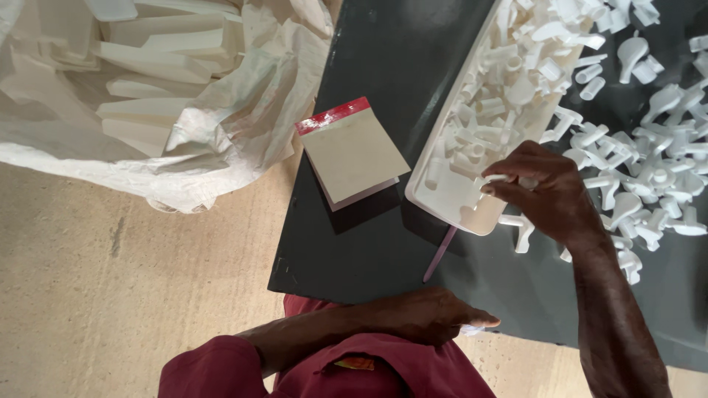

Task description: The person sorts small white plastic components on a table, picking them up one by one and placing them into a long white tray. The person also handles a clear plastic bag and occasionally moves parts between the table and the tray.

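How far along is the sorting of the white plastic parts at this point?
Done: the white tray already holds many parts. In hand: the right hand pinches a white part at the tray's near end; the left hand rests at the table edge. Left: loose parts on the dark table.

Dark table [383, 81] w/ beige concrete floor [110, 295]

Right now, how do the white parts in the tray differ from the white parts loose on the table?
The parts in the tray are heaped tightly inside a white tray; the loose parts lie scattered on the dark table. The right hand reaches into the tray pile, pinching one piece; the loose parts lie beside that hand, untouched. Both are small white plastic pieces.
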